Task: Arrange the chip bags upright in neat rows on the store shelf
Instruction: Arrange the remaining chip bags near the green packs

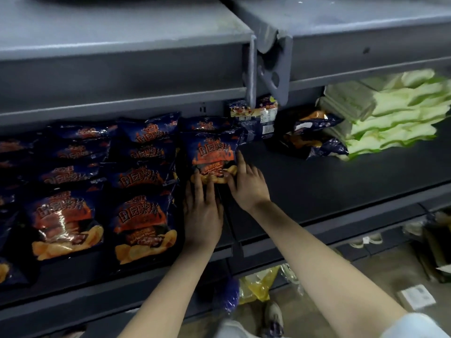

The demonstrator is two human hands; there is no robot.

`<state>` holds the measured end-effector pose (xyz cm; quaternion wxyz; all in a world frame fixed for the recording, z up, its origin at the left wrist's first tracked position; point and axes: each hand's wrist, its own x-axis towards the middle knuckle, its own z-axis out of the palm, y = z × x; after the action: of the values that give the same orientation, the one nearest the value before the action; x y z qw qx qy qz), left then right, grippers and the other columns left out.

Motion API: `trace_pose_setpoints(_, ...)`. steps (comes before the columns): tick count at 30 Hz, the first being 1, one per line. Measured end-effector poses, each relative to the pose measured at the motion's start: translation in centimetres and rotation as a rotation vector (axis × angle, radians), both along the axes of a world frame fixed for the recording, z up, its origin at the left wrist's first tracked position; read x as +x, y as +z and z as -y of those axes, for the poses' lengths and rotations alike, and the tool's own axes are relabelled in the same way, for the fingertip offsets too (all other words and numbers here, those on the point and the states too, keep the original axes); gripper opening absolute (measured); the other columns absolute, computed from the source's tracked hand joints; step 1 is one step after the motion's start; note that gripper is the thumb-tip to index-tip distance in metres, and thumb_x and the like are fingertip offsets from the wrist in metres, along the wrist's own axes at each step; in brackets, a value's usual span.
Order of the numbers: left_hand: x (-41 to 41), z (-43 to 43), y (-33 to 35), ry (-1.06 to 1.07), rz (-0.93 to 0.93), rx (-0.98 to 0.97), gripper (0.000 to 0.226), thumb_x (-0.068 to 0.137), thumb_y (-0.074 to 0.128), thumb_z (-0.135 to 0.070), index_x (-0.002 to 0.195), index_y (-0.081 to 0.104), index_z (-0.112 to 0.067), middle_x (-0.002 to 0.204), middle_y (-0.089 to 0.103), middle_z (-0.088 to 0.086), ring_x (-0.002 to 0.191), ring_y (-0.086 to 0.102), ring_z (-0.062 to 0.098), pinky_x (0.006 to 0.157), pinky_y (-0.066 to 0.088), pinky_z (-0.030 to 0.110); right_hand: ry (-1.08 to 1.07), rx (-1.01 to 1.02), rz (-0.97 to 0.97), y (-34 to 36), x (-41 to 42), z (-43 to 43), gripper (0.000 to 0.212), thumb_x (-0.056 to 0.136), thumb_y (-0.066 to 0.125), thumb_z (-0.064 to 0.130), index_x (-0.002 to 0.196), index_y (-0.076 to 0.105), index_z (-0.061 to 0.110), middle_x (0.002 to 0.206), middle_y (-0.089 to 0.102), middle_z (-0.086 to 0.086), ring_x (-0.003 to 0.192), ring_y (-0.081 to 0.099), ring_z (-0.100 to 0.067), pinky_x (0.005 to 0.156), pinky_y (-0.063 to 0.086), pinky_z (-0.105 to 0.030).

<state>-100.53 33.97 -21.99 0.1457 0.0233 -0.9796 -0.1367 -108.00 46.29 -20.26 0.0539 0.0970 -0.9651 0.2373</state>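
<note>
Holding a blue chip bag (212,154) upright on the shelf (329,181) w/ both hands: my left hand (203,213) fingers flat at its bottom, right hand (246,184) fingers spread on its right side.

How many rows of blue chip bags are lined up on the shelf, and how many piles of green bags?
Rows of blue chip bags: 4
Piles of green bags: 1
Total: 5
</note>
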Motion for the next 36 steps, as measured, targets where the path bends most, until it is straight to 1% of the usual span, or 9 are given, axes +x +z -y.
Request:
trace_pose_setpoints(4,-0.3,0.2,-0.3,-0.027,-0.038,0.038,0.056,0.092,0.048,-0.021,0.143,0.03,-0.009,0.154,0.011,0.02,0.136,0.024,0.043,0.105,0.033,0.056,-0.03,0.116,-0.031,0.0,1.7,-1.6,0.065,0.099,0.028,0.048,0.15,0.011,0.012,0.141,0.045,-0.012,0.131,0.037,-0.03,0.114,0.019,-0.042)
trace_pose_setpoints(7,-0.1,0.0,0.0,-0.037,-0.132,0.072,0.055,0.093,0.047,-0.016,0.144,0.028,-0.01,0.153,0.012,0.024,0.138,0.019,0.044,0.108,0.023,0.059,-0.091,0.111,-0.067,-0.1,3.7,-4.2,0.059,0.099,0.03,0.046,0.148,0.023,0.015,0.14,0.045,-0.011,0.132,0.037,-0.03,0.115,0.018,-0.043)
trace_pose_setpoints(11,-0.6,-3.9,2.1,-0.15,-0.239,0.176,0.055,0.091,0.048,-0.015,0.143,0.031,-0.01,0.153,0.013,0.024,0.139,0.016,0.042,0.11,0.019,0.055,-0.274,0.079,-0.139,0.2,4.7,-9.5,0.05,0.098,0.037,0.042,0.137,0.044,0.011,0.13,0.053,-0.014,0.123,0.046,-0.035,0.11,0.029,-0.046)
trace_pose_setpoints(14,-1.6,-8.6,4.1,-0.274,-0.282,0.207,0.059,0.089,0.049,-0.017,0.144,0.029,-0.012,0.153,0.01,0.023,0.14,0.016,0.04,0.111,0.022,0.052,-0.348,0.091,-0.13,1.0,4.2,-13.3,0.047,0.097,0.038,0.039,0.131,0.049,0.009,0.129,0.053,-0.014,0.121,0.046,-0.037,0.107,0.031,-0.045)
trace_pose_setpoints(17,-3.5,-12.0,5.2,-0.306,-0.297,0.228,0.063,0.086,0.056,-0.018,0.143,0.03,-0.013,0.154,0.011,0.022,0.139,0.02,0.04,0.11,0.026,0.051,-0.342,0.13,-0.159,2.5,2.9,-16.2,0.049,0.096,0.036,0.04,0.134,0.047,0.011,0.133,0.05,-0.012,0.122,0.044,-0.036,0.107,0.032,-0.042)
trace_pose_setpoints(25,-11.3,-17.5,7.2,-0.288,-0.26,0.109,0.069,0.083,0.064,-0.025,0.143,0.03,-0.012,0.153,0.02,0.018,0.139,0.022,0.038,0.111,0.027,0.051,-0.096,0.094,-0.141,6.1,-3.0,-20.8,0.074,0.082,0.058,0.017,0.147,0.023,0.015,0.153,0.018,-0.012,0.142,0.016,-0.032,0.114,0.025,-0.044)
trace_pose_setpoints(31,-16.8,-20.7,10.1,-0.254,-0.242,0.009,0.06,0.084,0.059,-0.027,0.139,0.039,-0.014,0.149,0.03,0.014,0.135,0.027,0.039,0.11,0.022,0.05,0.11,0.028,-0.213,6.5,-5.7,-22.3,0.072,0.08,0.06,0.011,0.144,0.029,0.006,0.15,0.022,-0.02,0.14,0.02,-0.035,0.115,0.025,-0.04)
trace_pose_setpoints(33,-17.9,-21.7,10.1,-0.264,-0.161,-0.074,0.06,0.085,0.056,-0.032,0.14,0.037,-0.017,0.146,0.035,0.012,0.133,0.031,0.036,0.109,0.025,0.048,0.15,0.018,-0.208,6.7,-6.3,-22.9,0.076,0.079,0.06,0.008,0.146,0.025,0.003,0.151,0.021,-0.02,0.141,0.018,-0.035,0.116,0.018,-0.033)
trace_pose_setpoints(36,-18.8,-22.6,9.0,-0.224,0.08,-0.131,0.062,0.086,0.055,-0.041,0.141,0.03,-0.025,0.141,0.043,0.006,0.125,0.043,0.03,0.098,0.041,0.043,0.193,-0.009,-0.194,6.8,-6.7,-24.0,0.076,0.08,0.057,0.005,0.147,0.021,0.002,0.151,0.021,-0.02,0.141,0.019,-0.035,0.115,0.018,-0.03)
